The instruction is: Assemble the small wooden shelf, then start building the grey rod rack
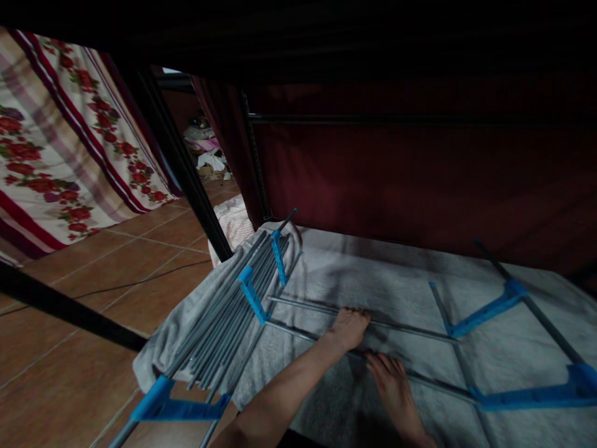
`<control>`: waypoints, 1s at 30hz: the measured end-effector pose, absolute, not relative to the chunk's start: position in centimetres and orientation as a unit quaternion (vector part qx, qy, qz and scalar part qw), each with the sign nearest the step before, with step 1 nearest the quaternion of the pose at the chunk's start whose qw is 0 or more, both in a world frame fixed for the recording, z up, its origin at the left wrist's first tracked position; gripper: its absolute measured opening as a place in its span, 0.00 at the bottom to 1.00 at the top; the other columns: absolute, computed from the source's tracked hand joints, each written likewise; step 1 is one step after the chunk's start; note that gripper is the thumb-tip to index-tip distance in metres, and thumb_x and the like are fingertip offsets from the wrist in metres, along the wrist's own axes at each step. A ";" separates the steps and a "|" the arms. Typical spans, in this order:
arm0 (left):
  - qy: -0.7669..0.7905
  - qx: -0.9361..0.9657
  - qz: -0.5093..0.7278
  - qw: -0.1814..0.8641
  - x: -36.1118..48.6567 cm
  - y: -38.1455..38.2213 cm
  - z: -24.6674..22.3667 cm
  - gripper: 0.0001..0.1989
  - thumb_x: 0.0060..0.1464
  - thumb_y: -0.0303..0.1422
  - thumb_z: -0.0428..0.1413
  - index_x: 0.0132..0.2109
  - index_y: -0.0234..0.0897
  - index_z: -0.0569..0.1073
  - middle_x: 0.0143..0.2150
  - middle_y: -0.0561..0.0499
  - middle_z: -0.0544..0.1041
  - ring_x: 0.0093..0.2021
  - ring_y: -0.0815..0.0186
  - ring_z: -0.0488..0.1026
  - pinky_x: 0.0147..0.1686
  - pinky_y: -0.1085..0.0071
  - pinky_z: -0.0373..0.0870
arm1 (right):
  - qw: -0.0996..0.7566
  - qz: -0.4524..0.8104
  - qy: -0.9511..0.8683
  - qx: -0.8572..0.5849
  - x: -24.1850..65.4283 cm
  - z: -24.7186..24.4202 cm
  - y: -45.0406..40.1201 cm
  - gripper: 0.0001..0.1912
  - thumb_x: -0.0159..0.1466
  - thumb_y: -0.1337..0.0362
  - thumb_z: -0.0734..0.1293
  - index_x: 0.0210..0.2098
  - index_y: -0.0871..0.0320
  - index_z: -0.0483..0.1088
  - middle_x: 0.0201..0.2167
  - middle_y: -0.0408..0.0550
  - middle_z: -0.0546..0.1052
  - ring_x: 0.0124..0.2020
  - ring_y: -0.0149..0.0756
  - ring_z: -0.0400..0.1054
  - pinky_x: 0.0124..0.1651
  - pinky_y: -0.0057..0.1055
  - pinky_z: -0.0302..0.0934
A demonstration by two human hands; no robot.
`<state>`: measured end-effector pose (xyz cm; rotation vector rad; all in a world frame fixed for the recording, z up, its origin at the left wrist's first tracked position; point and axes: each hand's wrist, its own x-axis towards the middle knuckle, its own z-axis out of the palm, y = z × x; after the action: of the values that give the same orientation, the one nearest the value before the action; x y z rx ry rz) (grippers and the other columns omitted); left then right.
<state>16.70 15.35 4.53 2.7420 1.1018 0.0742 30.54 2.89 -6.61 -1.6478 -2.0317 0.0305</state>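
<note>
The left hand (351,326) is curling fingers around the far rod (405,328); the right hand (392,382) is resting fingers together on the near rod (438,385), grip unclear. Uneven pushing could be loosening the blue bracket (522,399) right of them.

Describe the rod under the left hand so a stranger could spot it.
On the grey blanket, before the red curtain, two long rods run side by side. It is the farther rod, under the left hand; the right hand is at the nearer rod.
</note>
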 end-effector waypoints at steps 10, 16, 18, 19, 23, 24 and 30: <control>0.385 0.917 0.022 0.104 15.9 15.9 4.5 0.13 0.63 0.39 0.46 0.47 0.43 0.73 0.43 0.45 0.78 0.43 0.58 0.76 0.42 0.64 0.70 | 0.303 0.029 -0.712 -0.633 30.0 -5.1 1.9 0.17 0.68 0.61 0.58 0.55 0.48 0.67 0.48 0.46 0.75 0.49 0.40 0.69 0.53 0.42 0.63; 0.386 0.918 0.015 0.091 16.1 16.8 3.7 0.14 0.64 0.37 0.44 0.50 0.43 0.71 0.45 0.47 0.77 0.43 0.60 0.76 0.41 0.65 0.70 | 0.388 0.001 -0.592 -0.706 33.9 -4.8 1.8 0.18 0.67 0.64 0.55 0.54 0.55 0.67 0.51 0.52 0.71 0.55 0.41 0.64 0.58 0.45 0.61; 0.390 0.916 0.011 0.094 16.5 17.2 3.4 0.14 0.64 0.37 0.44 0.51 0.44 0.70 0.46 0.48 0.77 0.43 0.60 0.76 0.41 0.66 0.70 | 0.398 -0.003 -0.545 -0.738 35.9 -5.1 2.2 0.20 0.65 0.63 0.55 0.55 0.58 0.65 0.52 0.55 0.69 0.57 0.43 0.63 0.59 0.46 0.59; 0.391 0.915 0.009 0.097 16.7 17.3 3.2 0.15 0.65 0.37 0.44 0.52 0.44 0.71 0.47 0.48 0.77 0.44 0.60 0.76 0.41 0.66 0.70 | 0.400 -0.006 -0.518 -0.756 37.0 -5.3 2.5 0.22 0.65 0.63 0.55 0.56 0.60 0.63 0.53 0.57 0.68 0.57 0.44 0.62 0.60 0.46 0.58; 0.395 0.913 0.007 0.098 17.3 18.0 2.4 0.15 0.65 0.36 0.44 0.54 0.45 0.71 0.48 0.48 0.77 0.46 0.61 0.76 0.44 0.66 0.70 | 0.405 -0.021 -0.421 -0.812 40.7 -6.3 4.1 0.29 0.62 0.61 0.56 0.61 0.66 0.57 0.57 0.63 0.63 0.60 0.51 0.57 0.61 0.49 0.56; 0.397 0.913 0.008 0.097 17.4 18.2 2.2 0.16 0.65 0.36 0.44 0.54 0.46 0.70 0.49 0.48 0.77 0.46 0.61 0.75 0.44 0.66 0.70 | 0.408 -0.022 -0.402 -0.820 41.5 -6.6 4.5 0.31 0.61 0.61 0.56 0.62 0.68 0.56 0.58 0.64 0.62 0.61 0.52 0.56 0.61 0.49 0.55; 0.406 0.908 0.014 0.103 17.6 19.0 1.1 0.17 0.64 0.36 0.45 0.57 0.46 0.69 0.52 0.47 0.76 0.49 0.62 0.74 0.47 0.66 0.69 | 0.388 0.033 -0.305 -0.869 45.1 -7.0 7.3 0.37 0.57 0.64 0.57 0.63 0.75 0.52 0.59 0.69 0.62 0.62 0.53 0.56 0.63 0.44 0.52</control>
<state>17.59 19.05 1.14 2.6788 1.1983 0.0411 45.06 7.26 -6.99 -2.2101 -0.7756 0.0833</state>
